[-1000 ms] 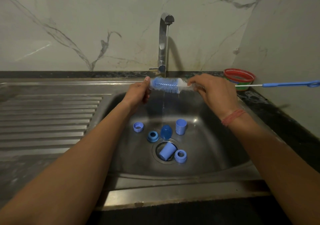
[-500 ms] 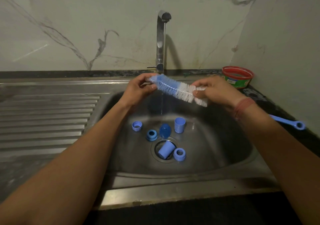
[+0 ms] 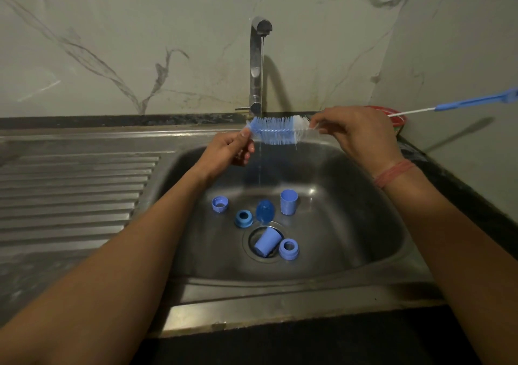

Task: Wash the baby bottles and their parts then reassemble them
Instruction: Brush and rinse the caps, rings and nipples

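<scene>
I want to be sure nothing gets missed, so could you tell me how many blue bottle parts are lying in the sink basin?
6: a ring at left, a collar, a dome cap, an upright cup, a tipped cup over the drain, a collar beside it. None looks hidden.

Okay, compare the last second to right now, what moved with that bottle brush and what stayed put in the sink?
The blue-and-white bristled bottle brush swung back level under the running tap: half a second ago its handle pointed down to the right, now it angles up to the right. The left hand still pinches the tip and the right hand the wire stem. The six blue plastic bottle parts in the steel sink have not moved.
</scene>
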Available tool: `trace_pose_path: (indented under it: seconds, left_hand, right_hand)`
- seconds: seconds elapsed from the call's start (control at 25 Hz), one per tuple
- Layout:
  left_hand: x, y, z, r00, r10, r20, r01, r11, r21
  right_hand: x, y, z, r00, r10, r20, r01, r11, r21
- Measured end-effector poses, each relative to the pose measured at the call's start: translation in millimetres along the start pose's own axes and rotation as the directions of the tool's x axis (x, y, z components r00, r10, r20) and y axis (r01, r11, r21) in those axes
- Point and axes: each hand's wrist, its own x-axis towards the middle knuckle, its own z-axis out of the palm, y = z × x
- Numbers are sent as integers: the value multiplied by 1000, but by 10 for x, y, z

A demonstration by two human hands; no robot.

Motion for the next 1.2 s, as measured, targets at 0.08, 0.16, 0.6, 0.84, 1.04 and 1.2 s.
trace_pose_path:
  seconds: [0.08,0.16,0.6,0.84,1.04,1.2]
  left_hand:
    - [21,-10,12,1000,14,-2,-14,999,44]
    - [63,-55,-18,988,133,-83,-111,967,228]
    - [74,-23,-31,948,260,-185,-205,940,271]
    - [14,7,-25,996,-55,-69,58,998,38]
    - [62,-16,-110,985,148,-92,-144,988,53]
    - [69,1,-69,974,210,-85,-197,970,143]
  right_hand:
    - [3,1,-8,1000,27,15,-27,1000,0]
    - [11,-4,18,989,108,99,-109,994,11]
    - [29,41,16,899,228,373,-311,933,180]
    - [-39,-18,91,995,-98,34,100,990,-94]
    - [23,-65,160,931,234,280,-296,934,203]
    - [27,-90,32,679,416,605,-693,636,340]
